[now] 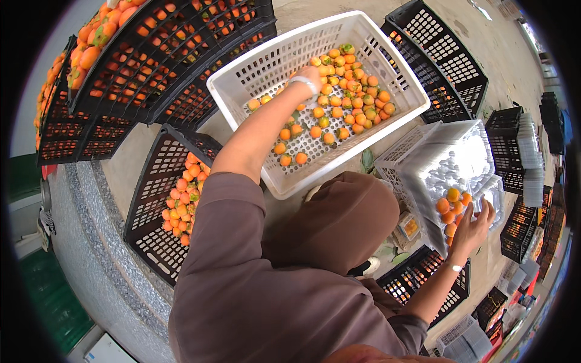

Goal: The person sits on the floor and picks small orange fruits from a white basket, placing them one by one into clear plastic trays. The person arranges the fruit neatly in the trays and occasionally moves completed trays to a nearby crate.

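Note:
My left hand [310,78] reaches into a white plastic crate [282,190] among small orange persimmons [357,103] with green calyxes. Its fingertips are hidden, so whether it grips a fruit cannot be told. Over to the right, my right hand [474,227] hovers with fingers apart at a stack of clear plastic trays [438,174] with moulded hollows. Several persimmons [447,211] sit in the near part of the top tray, right beside that hand's thumb. Under the trays is a white basket [395,156], seen from its side.
Black crates heaped with persimmons [150,59] stand at upper left. Nearer, a tilted-looking black crate [150,227] holds more fruit. Other black crates [435,54] stand at upper right, and one [420,277] lies below my right arm. A small packed fruit box [411,227] rests beside my knee.

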{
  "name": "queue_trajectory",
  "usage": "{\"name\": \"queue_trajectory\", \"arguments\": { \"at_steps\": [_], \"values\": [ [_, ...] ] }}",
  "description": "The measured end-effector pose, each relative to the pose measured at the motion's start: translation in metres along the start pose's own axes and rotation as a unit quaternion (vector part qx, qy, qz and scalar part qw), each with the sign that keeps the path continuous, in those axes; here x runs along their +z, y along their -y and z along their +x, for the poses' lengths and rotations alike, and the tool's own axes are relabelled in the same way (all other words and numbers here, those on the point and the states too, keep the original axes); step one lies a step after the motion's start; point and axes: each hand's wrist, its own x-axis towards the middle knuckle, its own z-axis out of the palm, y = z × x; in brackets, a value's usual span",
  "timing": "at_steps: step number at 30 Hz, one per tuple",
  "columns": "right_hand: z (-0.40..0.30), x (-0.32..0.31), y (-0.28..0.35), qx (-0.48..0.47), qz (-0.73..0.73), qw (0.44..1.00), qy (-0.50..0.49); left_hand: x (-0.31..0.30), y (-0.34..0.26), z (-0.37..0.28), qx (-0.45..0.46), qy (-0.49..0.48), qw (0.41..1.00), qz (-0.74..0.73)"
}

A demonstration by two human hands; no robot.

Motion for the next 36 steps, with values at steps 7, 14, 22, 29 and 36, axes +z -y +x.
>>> {"name": "queue_trajectory", "arguments": {
  "at_steps": [7,14,22,29,36],
  "values": [
    [-0.117,0.001,0.057,-0.132,0.14,0.972,0.133,0.072,0.019,-0.01,-0.171,0.069,0.982,0.046],
    [-0.167,0.015,0.069,-0.067,0.228,0.934,0.266,0.085,0.016,-0.004,-0.164,0.029,0.986,0.004],
    [-0.182,0.039,0.061,-0.088,0.252,0.912,0.312,-0.009,0.037,0.034,-0.257,0.05,0.87,-0.417],
    [-0.199,0.053,0.065,-0.109,0.252,0.899,0.341,0.035,0.083,0.007,-0.002,0.356,0.908,0.22],
    [-0.191,0.044,0.073,-0.104,0.246,0.908,0.324,0.047,0.028,-0.051,0.148,0.319,0.919,0.177]
  ]
}}
